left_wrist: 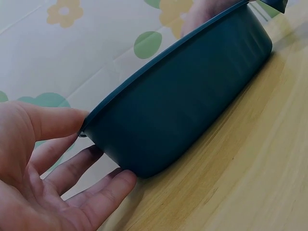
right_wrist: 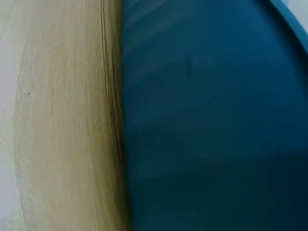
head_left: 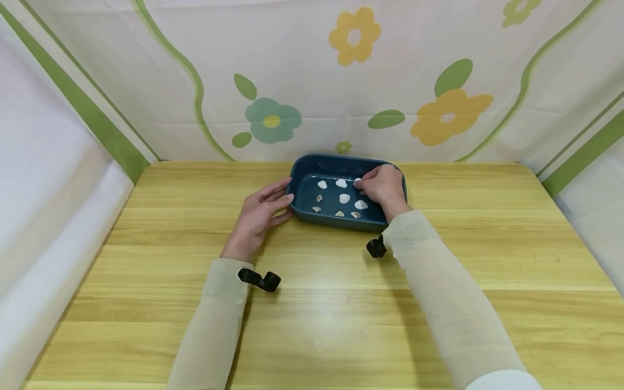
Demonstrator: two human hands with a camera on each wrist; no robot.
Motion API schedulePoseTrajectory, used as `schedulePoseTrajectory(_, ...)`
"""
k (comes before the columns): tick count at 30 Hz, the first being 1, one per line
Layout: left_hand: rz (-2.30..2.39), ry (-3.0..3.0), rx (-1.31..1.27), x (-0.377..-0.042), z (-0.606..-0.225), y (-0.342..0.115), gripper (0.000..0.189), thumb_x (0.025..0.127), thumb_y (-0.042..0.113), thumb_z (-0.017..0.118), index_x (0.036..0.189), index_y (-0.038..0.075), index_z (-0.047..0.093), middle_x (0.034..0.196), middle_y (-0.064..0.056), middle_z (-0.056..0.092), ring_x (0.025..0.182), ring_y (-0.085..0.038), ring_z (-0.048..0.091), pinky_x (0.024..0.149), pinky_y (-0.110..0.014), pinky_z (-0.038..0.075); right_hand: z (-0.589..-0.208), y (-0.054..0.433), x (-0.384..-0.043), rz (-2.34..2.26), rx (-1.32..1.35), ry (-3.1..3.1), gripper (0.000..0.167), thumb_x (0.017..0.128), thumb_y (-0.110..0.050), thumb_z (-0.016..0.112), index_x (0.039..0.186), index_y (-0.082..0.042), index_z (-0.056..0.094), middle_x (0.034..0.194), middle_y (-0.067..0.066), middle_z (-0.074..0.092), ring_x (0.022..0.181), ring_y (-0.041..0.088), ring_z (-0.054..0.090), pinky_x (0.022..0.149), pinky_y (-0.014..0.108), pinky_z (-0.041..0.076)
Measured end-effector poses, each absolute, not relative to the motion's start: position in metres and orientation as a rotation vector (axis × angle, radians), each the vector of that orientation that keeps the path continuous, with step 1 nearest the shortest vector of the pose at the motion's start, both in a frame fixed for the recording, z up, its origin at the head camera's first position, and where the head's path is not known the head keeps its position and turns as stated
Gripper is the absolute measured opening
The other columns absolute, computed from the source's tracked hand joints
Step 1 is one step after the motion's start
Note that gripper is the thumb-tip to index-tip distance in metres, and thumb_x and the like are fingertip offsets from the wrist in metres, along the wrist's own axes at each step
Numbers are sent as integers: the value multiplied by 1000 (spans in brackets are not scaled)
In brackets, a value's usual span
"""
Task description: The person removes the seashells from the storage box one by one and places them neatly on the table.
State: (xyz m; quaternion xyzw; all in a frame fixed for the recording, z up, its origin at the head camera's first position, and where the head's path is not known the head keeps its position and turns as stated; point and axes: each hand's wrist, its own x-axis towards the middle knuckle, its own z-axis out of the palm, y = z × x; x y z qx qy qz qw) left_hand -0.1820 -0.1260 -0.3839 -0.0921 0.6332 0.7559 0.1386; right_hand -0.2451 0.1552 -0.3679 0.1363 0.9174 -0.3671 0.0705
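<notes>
A dark blue rectangular basin [head_left: 341, 221] sits at the far side of the table, with several seashells spread over its floor. Some are white fan-shaped shells [head_left: 344, 199]; smaller brownish shells [head_left: 316, 209] lie towards the left and front. My right hand [head_left: 385, 187] reaches over the basin's right end and pinches a white seashell [head_left: 358, 183] near the back row. At the left end, my left hand [head_left: 258, 214] touches the basin with its thumb at the rim and its fingers spread against the outer wall [left_wrist: 159, 110]. The right wrist view shows only the basin's outside [right_wrist: 211, 115] and the tabletop.
The wooden table [head_left: 312, 325] reaches back to a white curtain [head_left: 312, 70] with flower prints, right behind the basin. Black wrist mounts [head_left: 263, 280] stick out from both sleeves; the right one hangs by the basin's front right corner.
</notes>
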Motion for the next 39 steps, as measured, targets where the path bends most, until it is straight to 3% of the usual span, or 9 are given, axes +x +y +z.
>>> schedulePoseTrajectory(11,2181,1842,-276,-181,-385,-127,49,105,13,71,152,22,64,161,-3,57,138,-19,63,115,-47,55,-371,153,-246,-1240,373,2758,29,96,-33,83,110,-7,80,92,7,83,82,18,77,89,42,61)
schedulePoseTrajectory(28,2192,1835,-279,-180,-386,-127,48,104,13,72,151,23,65,161,-2,58,140,-21,62,115,-47,55,-373,151,-245,-1380,229,2748,32,97,-33,82,113,-7,77,105,13,84,89,23,81,84,38,65)
schedulePoseTrajectory(35,2188,1839,-283,-180,-386,-127,48,105,13,72,151,23,65,160,-2,59,140,-22,62,115,-48,55,-372,149,-243,-1488,193,2781,31,95,-35,84,113,-11,76,109,10,79,93,22,72,79,29,57)
schedulePoseTrajectory(39,2191,1833,-282,-180,-386,-128,48,105,12,71,151,22,65,161,-3,58,141,-22,62,115,-48,55,-371,146,-242,-1628,141,2754,25,96,-28,83,113,-11,76,108,8,75,95,20,68,82,29,57)
